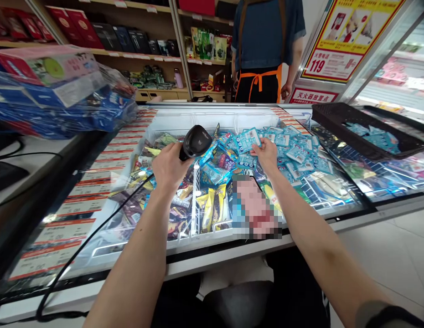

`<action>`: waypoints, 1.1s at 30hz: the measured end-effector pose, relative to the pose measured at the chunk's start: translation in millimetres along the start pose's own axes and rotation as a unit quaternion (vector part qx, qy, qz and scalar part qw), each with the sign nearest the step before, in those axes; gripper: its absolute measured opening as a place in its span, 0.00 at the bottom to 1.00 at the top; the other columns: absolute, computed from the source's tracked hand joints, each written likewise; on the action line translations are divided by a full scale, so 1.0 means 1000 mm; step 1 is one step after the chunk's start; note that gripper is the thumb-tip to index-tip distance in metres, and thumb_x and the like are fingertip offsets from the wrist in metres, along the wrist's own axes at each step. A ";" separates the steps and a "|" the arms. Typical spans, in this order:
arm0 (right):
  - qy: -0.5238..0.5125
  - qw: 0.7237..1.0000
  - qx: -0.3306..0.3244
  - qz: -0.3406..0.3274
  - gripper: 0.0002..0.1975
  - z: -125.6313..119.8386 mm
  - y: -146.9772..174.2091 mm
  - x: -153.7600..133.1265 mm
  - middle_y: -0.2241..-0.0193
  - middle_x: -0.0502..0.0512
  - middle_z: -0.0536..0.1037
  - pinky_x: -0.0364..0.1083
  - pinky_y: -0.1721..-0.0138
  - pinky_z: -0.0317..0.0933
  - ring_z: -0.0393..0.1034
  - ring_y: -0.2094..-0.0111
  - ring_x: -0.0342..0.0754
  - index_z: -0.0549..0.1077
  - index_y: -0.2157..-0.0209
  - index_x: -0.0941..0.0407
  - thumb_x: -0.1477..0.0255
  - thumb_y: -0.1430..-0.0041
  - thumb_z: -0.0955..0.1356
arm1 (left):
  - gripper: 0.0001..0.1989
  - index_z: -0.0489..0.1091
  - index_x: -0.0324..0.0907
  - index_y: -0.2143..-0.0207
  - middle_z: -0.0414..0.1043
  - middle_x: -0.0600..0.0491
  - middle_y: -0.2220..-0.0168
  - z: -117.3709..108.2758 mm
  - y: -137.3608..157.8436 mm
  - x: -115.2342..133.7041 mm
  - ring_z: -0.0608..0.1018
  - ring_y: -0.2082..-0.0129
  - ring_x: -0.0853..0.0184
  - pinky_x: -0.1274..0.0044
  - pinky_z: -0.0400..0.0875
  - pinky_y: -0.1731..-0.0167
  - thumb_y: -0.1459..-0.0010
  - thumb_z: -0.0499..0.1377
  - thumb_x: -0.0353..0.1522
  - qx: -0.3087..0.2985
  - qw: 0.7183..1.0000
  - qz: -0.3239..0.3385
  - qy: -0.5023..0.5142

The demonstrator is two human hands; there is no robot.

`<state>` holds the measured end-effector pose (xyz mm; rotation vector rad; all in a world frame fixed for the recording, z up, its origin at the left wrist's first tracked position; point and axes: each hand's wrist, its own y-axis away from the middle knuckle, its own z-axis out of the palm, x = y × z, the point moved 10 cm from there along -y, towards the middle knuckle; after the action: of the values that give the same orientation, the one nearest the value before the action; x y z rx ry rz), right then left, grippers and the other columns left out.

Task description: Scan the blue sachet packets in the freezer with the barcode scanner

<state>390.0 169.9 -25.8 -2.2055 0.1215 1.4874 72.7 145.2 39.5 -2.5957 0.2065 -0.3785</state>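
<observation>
My left hand (171,166) is wrapped round the handle of a black barcode scanner (197,141), its head tilted toward the right. Between the thumb and fingers of my right hand (266,152) is the edge of a light-blue packet (248,140), printed side up. Many more packets (299,152) of the same blue kind lie in a loose heap on the glass top, right of and behind that hand. From the scanner a black cable (106,221) runs down to the lower left. A blurred-out phone-shaped object (255,207) lies on the glass near the front edge.
Wrapped ice creams (212,207) show under the freezer's glass lid. A black basket (355,123) with blue packets stands at the right. Plastic-wrapped boxes (61,95) are stacked at the left. A person in an orange-tied apron (263,50) stands behind the freezer, before stocked shelves (137,52).
</observation>
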 end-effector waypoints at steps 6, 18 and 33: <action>0.021 0.999 -0.020 0.014 0.19 0.011 -0.005 0.011 0.71 0.54 0.75 0.50 0.67 0.68 0.73 0.71 0.50 0.64 0.56 0.57 0.63 0.47 0.63 | 0.16 0.67 0.43 0.62 0.70 0.49 0.65 0.007 -0.003 0.010 0.71 0.62 0.61 0.76 0.58 0.71 0.50 0.54 0.43 -0.011 0.999 0.028 -0.011; 0.135 0.989 -0.057 0.003 0.17 0.015 0.002 -0.002 0.67 0.53 0.76 0.49 0.60 0.63 0.72 0.66 0.49 0.65 0.56 0.56 0.62 0.44 0.60 | 0.16 0.67 0.43 0.63 0.70 0.50 0.64 0.018 0.008 0.039 0.72 0.63 0.63 0.77 0.57 0.72 0.51 0.54 0.43 -0.039 0.994 0.099 0.009; 0.116 0.993 -0.019 -0.007 0.18 0.009 0.003 -0.001 0.67 0.54 0.75 0.47 0.63 0.63 0.72 0.69 0.48 0.64 0.56 0.57 0.61 0.44 0.60 | 0.17 0.67 0.43 0.64 0.70 0.50 0.65 0.016 0.011 0.045 0.71 0.65 0.64 0.78 0.58 0.72 0.50 0.53 0.45 -0.030 0.993 0.109 0.037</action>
<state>381.2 171.2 -28.2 -2.3976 0.1550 1.2320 119.4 133.4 30.8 -2.5849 0.5285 -0.3942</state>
